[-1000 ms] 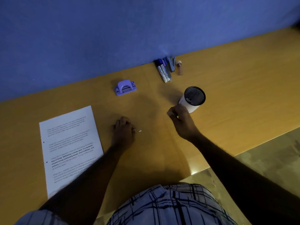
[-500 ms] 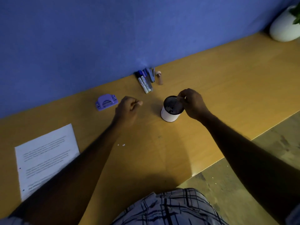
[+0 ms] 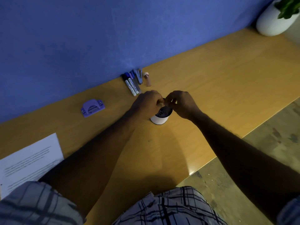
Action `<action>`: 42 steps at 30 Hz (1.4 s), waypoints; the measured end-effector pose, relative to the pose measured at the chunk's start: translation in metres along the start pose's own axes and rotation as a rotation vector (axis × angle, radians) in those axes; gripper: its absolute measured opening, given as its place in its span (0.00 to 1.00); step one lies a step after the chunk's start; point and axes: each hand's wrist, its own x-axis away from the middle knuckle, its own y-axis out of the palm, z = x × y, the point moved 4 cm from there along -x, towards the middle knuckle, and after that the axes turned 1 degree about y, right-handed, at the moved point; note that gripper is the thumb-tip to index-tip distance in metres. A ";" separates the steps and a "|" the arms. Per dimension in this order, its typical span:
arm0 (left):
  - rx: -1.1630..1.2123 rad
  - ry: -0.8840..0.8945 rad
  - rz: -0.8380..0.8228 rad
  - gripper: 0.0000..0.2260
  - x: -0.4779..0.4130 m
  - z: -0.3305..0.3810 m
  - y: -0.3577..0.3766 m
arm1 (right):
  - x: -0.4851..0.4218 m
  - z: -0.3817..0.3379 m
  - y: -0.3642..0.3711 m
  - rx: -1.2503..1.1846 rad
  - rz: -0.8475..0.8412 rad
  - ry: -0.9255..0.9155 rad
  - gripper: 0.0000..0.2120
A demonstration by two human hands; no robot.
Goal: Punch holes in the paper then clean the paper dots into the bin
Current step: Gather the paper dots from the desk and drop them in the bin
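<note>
Over the bin (image 3: pixel 159 119) mouth, left hand (image 3: pixel 146 104) and right hand (image 3: pixel 182 103) meet, fingers curled narrow, tips pinched; dots unseen. Paper (image 3: pixel 29 159) lies well left. Advise rubbing fingertips apart low inside the rim

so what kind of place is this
Most likely an office or study desk: a wooden desk against a blue wall, with a purple hole punch, marker pens and a printed sheet on it.

Small white bin (image 3: pixel 158 120) standing upright mid-table, purple hole punch (image 3: pixel 92 108) sitting at its nine o'clock, printed paper (image 3: pixel 29 161) lying flat at eight o'clock.
</note>
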 end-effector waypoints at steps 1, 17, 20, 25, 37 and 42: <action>-0.040 0.005 0.012 0.07 -0.001 0.001 0.000 | 0.000 0.001 0.000 0.012 -0.002 0.006 0.08; -0.089 -0.021 0.040 0.09 0.008 -0.009 -0.001 | 0.009 0.001 -0.003 0.097 -0.036 0.004 0.12; 0.205 -0.091 0.070 0.10 0.015 -0.010 -0.005 | 0.013 -0.003 -0.009 -0.037 -0.030 -0.005 0.15; 0.996 -0.331 0.007 0.13 0.042 -0.012 -0.012 | 0.024 -0.011 -0.008 -0.544 0.027 0.169 0.15; 1.320 -0.588 0.056 0.20 0.176 -0.072 0.000 | 0.079 -0.073 0.079 -0.974 -0.179 0.318 0.11; 1.103 -0.683 0.115 0.16 0.228 -0.103 0.001 | 0.089 -0.092 0.123 -0.934 -0.244 0.346 0.10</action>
